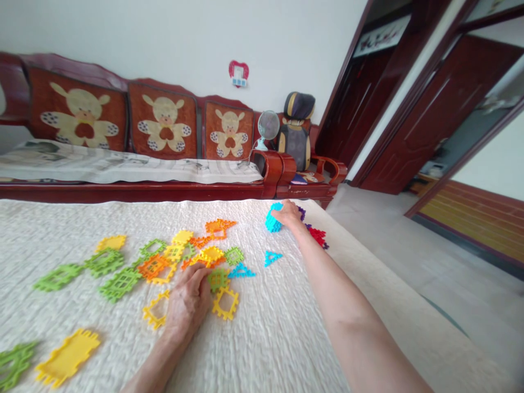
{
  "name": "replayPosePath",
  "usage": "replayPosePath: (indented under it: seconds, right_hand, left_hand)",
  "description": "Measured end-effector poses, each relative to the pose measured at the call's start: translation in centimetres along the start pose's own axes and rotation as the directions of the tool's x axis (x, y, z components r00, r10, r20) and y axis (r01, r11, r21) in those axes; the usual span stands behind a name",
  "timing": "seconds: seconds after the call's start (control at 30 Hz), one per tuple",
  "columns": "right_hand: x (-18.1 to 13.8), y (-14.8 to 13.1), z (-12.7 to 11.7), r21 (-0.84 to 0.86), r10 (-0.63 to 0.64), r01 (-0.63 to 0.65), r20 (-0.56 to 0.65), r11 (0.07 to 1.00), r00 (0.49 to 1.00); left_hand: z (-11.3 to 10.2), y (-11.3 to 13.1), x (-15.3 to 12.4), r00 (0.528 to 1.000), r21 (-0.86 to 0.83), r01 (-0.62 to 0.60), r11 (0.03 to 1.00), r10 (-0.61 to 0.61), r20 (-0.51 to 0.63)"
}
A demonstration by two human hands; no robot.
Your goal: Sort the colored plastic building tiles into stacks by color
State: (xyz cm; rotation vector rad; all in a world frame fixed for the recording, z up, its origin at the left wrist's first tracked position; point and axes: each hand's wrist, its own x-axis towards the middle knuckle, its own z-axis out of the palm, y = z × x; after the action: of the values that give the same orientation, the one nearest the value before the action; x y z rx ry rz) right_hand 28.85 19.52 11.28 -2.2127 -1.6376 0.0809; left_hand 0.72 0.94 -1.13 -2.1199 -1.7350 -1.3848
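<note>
At the table's far right, my right hand [290, 213] is closed around a stack of light-blue plastic interlocking pieces [273, 219], with the thumb lying against it. My left hand [190, 297] reaches into the spread of pieces, its fingers bent together beside a green square piece [219, 279]; whatever the fingertips pinch is hidden. Close to that hand lie yellow frame pieces [226, 304], an orange window piece [153, 267] and a blue triangle piece [241, 271]. Another blue triangle [272, 258] rests apart, nearer the right hand.
Red pieces [317, 237] and purple pieces [302, 213] lie past my right forearm. More green pieces [120, 284] spread leftward, with a solid yellow piece [69, 357] at the front left. A white quilted cloth [262, 344] covers the table. Behind stands a wooden sofa [164, 191].
</note>
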Motion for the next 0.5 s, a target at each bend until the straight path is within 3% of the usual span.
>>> replayPosePath:
  seconds: [0.23, 0.33, 0.43, 0.5]
  right_hand:
    - [0.1, 0.2, 0.2, 0.032, -0.009, 0.010, -0.010, 0.999, 1.000]
    - [-1.2, 1.1, 0.1, 0.132, -0.094, 0.115, -0.151, 0.985, 0.984]
    - [-3.6, 2.4, 0.4, 0.223, -0.171, 0.252, -0.327, 0.942, 0.929]
    - [-5.5, 3.3, 1.0, 0.264, -0.184, 0.290, -0.363, 0.920, 0.914]
  left_hand:
    - [0.0, -0.1, -0.1, 1.000, 0.002, 0.003, 1.000, -0.003, 0.012]
    - [0.1, -0.1, -0.2, 1.000, -0.003, 0.015, 1.000, -0.015, 0.012]
    - [0.2, -0.1, -0.2, 1.000, -0.001, 0.022, 1.000, -0.022, 0.013]
    - [0.2, -0.1, -0.2, 1.000, 0.001, 0.020, 1.000, -0.020, 0.013]
